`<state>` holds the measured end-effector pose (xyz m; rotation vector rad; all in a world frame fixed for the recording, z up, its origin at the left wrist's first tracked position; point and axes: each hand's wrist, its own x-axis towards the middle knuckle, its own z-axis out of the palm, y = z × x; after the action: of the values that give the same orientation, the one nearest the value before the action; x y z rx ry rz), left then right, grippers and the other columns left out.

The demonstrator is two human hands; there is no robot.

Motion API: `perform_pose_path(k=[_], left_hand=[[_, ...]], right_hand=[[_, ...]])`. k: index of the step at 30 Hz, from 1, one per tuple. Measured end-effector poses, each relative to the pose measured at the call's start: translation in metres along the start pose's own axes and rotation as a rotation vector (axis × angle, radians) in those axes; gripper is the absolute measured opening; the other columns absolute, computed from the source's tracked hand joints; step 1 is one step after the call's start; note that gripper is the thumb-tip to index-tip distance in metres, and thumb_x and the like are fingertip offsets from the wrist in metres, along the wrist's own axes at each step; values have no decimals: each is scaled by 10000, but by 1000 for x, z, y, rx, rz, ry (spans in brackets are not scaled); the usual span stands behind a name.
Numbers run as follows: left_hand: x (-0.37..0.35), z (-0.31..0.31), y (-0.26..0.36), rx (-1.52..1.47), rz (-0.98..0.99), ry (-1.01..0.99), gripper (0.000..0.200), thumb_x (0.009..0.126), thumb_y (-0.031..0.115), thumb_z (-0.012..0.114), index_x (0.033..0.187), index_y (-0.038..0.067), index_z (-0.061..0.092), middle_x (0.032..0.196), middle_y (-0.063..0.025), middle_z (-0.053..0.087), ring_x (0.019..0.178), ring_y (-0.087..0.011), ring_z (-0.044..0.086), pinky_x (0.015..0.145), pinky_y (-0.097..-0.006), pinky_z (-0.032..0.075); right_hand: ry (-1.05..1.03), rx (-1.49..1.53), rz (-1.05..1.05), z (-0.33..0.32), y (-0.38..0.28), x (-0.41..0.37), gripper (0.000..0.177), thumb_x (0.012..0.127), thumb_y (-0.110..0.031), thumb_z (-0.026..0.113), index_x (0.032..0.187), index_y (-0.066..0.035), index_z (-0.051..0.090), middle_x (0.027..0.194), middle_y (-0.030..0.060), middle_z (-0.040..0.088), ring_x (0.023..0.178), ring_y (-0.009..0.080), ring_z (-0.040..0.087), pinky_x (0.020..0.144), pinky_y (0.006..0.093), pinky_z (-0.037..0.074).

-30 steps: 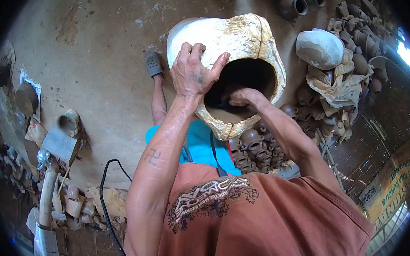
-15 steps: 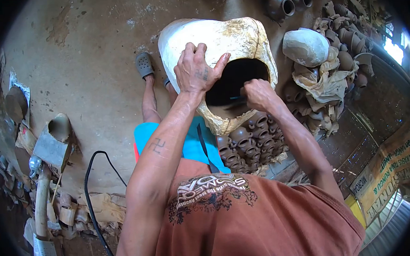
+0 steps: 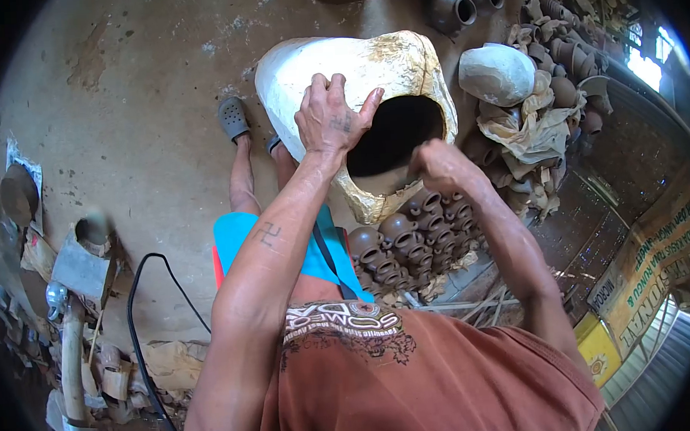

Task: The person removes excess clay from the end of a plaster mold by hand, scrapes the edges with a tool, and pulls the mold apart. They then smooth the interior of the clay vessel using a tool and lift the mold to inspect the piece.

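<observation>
A large, hollow white block, like a plaster mould (image 3: 336, 62), has a rough yellowish rim and a wide dark opening. My left hand (image 3: 331, 115) presses on its upper side, fingers bent over the white surface and thumb stretched along the opening's edge. At the right side of that opening is my right hand (image 3: 441, 164), closed in a fist near the lower rim. Whatever its fingers may hold is hidden. The inside of the block is too dark to make out.
Several brown clay pots (image 3: 410, 239) are stacked just below the block. To the right lie a white rounded block (image 3: 498, 76) and crumpled sheeting (image 3: 525, 129). A black cable (image 3: 135, 307) loops at left, near a grey box-like piece (image 3: 83, 263) with a round hole.
My right hand has drawn slightly outward and down from the opening. A small teal glint seen inside before no longer shows. My left hand stays on the block; the view has shifted slightly.
</observation>
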<state>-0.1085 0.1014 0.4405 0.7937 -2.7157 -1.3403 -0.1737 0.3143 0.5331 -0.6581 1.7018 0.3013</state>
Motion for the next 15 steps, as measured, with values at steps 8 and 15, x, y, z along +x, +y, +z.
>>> perform_pose_path(k=[8,15], left_hand=[[-1,1,-3,-44,-8,-26,614,809,610,789,980,26,701,941,-140,590,866,-334,668,704,-490,563],[-3,-1,0,-27,-19,-6,620,815,630,775,1006,42,731,968,-155,650,885,-355,704,753,-486,564]], right_hand=[[223,-394,187,36,-25,64,170,882,-130,651,855,-104,817,847,134,778,823,351,772,715,468,627],[253,347,345,60,-60,75,303,804,-175,643,978,29,783,1077,329,725,1054,480,711,977,502,574]])
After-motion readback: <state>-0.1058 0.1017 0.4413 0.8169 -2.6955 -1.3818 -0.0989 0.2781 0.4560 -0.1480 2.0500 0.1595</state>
